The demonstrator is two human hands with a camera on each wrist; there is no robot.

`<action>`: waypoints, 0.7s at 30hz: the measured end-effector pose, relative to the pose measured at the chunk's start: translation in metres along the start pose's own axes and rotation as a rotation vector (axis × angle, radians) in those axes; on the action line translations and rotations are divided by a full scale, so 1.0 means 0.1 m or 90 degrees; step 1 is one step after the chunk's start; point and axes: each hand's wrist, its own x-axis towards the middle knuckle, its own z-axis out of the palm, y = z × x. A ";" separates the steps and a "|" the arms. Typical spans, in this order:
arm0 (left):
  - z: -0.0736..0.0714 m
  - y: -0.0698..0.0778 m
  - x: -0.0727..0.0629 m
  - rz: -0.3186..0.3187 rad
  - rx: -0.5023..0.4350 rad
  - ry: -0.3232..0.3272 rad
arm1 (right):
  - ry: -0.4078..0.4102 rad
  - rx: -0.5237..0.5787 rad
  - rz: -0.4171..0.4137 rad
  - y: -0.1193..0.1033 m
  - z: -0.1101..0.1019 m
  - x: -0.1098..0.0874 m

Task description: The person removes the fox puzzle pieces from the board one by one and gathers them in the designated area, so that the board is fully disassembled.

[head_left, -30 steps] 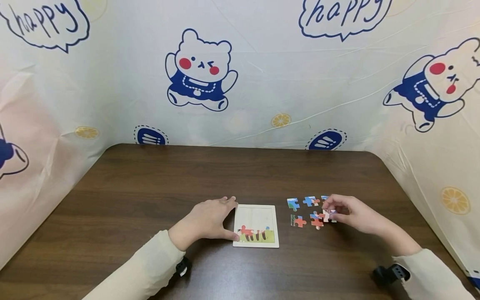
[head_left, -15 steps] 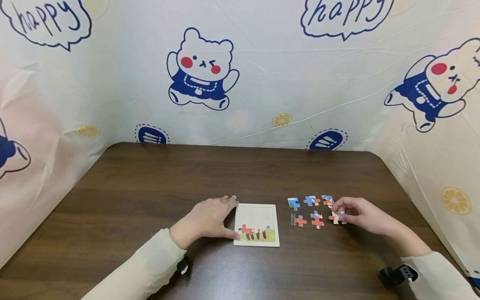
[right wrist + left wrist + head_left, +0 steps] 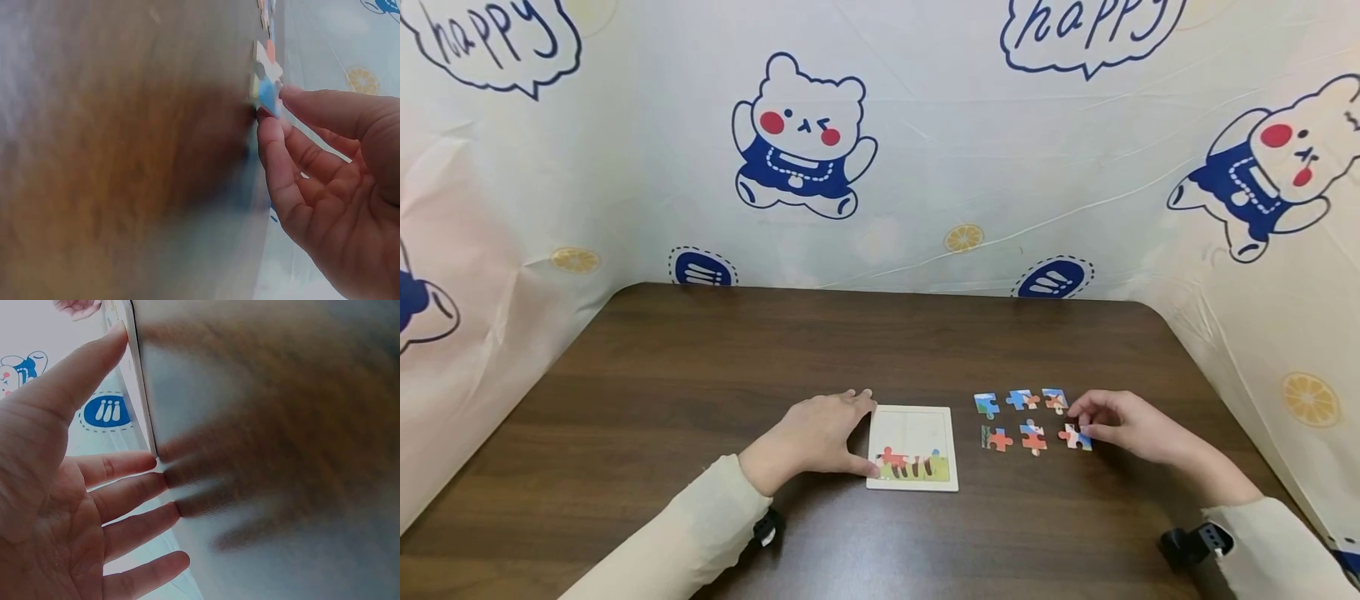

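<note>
Left hand [image 3: 812, 440] spread against the board [image 3: 910, 427], the right hand [image 3: 1129, 425], fingers pinching, has drawn a piece [image 3: 1072, 437] clear, separating all six.

A right hand [image 3: 334, 181] pinches a flat, white-blue-coral jigsaw piece [image 3: 267, 72]; left of the piece, blurred brown tabletop [image 3: 94, 206]; right, pale printed backdrop [image 3: 325, 53].

Desk [image 3: 715, 358]: showing dark wood grain
Puzzle board [image 3: 912, 427]: lying flat
Far pieces [image 3: 1017, 400]: three are lying right of the board's far edge
Near pieces [image 3: 1033, 439]: three are lying right of its middle
</note>
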 end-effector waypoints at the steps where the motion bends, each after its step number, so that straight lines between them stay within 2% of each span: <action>1: 0.00 0.00 0.00 -0.001 0.000 0.001 | -0.002 -0.002 0.006 0.00 -0.01 0.01; 10: 0.01 -0.01 0.00 0.005 -0.015 0.008 | -0.005 0.013 -0.003 -0.12 0.01 0.17; 21: 0.01 -0.01 0.00 0.005 -0.015 0.011 | -0.057 0.009 -0.070 -0.56 0.24 0.57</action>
